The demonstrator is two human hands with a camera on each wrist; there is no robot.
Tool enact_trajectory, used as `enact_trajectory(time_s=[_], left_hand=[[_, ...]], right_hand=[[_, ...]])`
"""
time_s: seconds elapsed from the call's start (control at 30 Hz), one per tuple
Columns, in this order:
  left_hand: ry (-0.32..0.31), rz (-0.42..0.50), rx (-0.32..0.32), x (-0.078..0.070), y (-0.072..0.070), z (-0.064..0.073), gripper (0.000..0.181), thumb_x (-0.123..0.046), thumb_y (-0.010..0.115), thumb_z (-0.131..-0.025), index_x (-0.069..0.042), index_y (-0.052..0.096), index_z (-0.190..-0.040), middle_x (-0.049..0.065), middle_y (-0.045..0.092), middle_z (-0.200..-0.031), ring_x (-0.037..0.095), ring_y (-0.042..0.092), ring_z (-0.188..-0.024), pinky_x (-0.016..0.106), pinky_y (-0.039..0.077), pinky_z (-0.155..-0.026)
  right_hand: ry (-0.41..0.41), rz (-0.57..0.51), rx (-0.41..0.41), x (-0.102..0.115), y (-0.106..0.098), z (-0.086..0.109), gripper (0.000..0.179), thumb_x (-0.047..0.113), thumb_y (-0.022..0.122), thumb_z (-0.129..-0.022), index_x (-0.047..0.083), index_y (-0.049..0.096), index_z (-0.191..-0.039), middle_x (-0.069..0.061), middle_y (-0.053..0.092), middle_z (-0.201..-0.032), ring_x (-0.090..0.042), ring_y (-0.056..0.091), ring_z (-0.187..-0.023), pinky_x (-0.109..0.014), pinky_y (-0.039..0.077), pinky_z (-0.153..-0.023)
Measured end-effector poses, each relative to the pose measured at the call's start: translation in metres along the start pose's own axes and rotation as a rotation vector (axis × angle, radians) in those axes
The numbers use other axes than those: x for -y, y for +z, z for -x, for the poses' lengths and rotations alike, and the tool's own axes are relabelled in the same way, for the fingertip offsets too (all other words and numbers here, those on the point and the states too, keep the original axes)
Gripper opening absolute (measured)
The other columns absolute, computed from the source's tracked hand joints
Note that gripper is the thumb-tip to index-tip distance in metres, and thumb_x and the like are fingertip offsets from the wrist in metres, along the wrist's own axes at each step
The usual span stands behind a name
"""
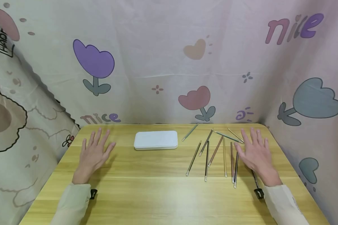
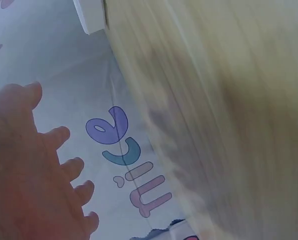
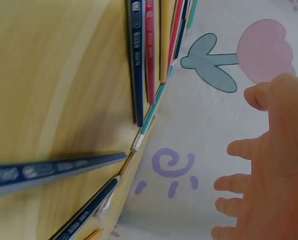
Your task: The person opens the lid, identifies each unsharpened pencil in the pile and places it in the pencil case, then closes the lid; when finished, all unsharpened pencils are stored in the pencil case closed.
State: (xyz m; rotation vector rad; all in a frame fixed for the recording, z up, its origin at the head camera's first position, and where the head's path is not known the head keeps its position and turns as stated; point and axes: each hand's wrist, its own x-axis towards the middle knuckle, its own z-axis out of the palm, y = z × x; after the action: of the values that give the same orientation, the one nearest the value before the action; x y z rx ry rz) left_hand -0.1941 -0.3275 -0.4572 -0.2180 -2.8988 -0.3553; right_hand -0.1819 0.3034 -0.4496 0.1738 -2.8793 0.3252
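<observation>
My left hand (image 1: 94, 154) is spread with straight fingers above the left part of the wooden table and holds nothing. To its right lies a white, rounded, flat box (image 1: 156, 140); its corner also shows at the top of the left wrist view. The right hand (image 1: 256, 154), fingers apart and bare of any object, is over the right side. Beside and partly beneath it several pencils lie scattered, among them a yellow pencil (image 1: 225, 159), a red pencil (image 1: 215, 151), a teal pencil (image 1: 228, 137) and a dark blue pencil (image 3: 138, 65). The right hand and wrist cover parts of some pencils.
The wooden table (image 1: 146, 200) ends at a back edge against a printed curtain (image 1: 146, 62), which also hangs at both sides. Nearest the box, a grey-green pencil (image 1: 190, 132) lies slanted by the back edge.
</observation>
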Motion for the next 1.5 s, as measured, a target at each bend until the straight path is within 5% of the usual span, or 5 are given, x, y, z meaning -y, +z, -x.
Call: enact_trajectory(time_s=[0.47, 0.63, 0.83, 1.1, 1.5], left_hand=[[0.029, 0.088, -0.002, -0.013, 0.000, -0.014, 0.071, -0.052, 0.040, -0.108, -0.010, 0.025, -0.163, 0.032, 0.013, -0.165, 0.059, 0.016, -0.146, 0.075, 0.009, -0.112], [0.015, 0.258, 0.048, -0.027, 0.006, -0.018, 0.070, -0.049, 0.047, -0.107, -0.004, 0.032, -0.159, 0.036, 0.019, -0.161, 0.064, 0.024, -0.139, 0.081, 0.022, -0.102], [0.014, 0.529, 0.119, -0.042, 0.023, -0.024, 0.071, -0.042, 0.054, -0.106, -0.001, 0.030, -0.159, 0.032, 0.021, -0.162, 0.058, 0.031, -0.140, 0.074, 0.027, -0.107], [-0.017, 0.807, 0.205, -0.053, 0.042, -0.031, 0.075, -0.030, 0.062, -0.104, -0.003, 0.022, -0.162, 0.029, 0.017, -0.165, 0.057, 0.029, -0.143, 0.065, 0.032, -0.110], [-0.069, 0.917, 0.208, -0.071, 0.065, -0.054, 0.068, -0.011, 0.061, -0.104, 0.011, 0.024, -0.157, 0.033, 0.023, -0.162, 0.048, 0.025, -0.148, 0.054, 0.025, -0.118]], right_hand=[[-0.049, -0.076, -0.012, 0.041, 0.016, -0.010, 0.070, 0.047, 0.047, -0.106, 0.006, 0.032, -0.160, -0.034, 0.020, -0.162, -0.056, 0.018, -0.147, -0.072, 0.012, -0.114], [-0.094, -0.317, -0.011, 0.068, 0.027, -0.020, 0.065, 0.038, 0.056, -0.105, 0.009, 0.034, -0.160, -0.029, 0.028, -0.160, -0.052, 0.028, -0.143, -0.075, 0.027, -0.107], [-0.173, -0.544, -0.031, 0.103, 0.042, -0.033, 0.064, 0.029, 0.067, -0.101, 0.005, 0.041, -0.155, -0.024, 0.042, -0.153, -0.046, 0.043, -0.136, -0.066, 0.035, -0.108], [-0.086, -1.056, 0.173, 0.146, 0.074, -0.045, 0.062, 0.022, 0.071, -0.099, 0.012, 0.043, -0.153, -0.022, 0.044, -0.152, -0.045, 0.052, -0.130, -0.050, 0.045, -0.106], [0.013, -1.046, 0.209, 0.187, 0.096, -0.076, 0.063, 0.007, 0.073, -0.095, 0.002, 0.046, -0.151, -0.017, 0.045, -0.154, -0.040, 0.049, -0.136, -0.045, 0.044, -0.108]])
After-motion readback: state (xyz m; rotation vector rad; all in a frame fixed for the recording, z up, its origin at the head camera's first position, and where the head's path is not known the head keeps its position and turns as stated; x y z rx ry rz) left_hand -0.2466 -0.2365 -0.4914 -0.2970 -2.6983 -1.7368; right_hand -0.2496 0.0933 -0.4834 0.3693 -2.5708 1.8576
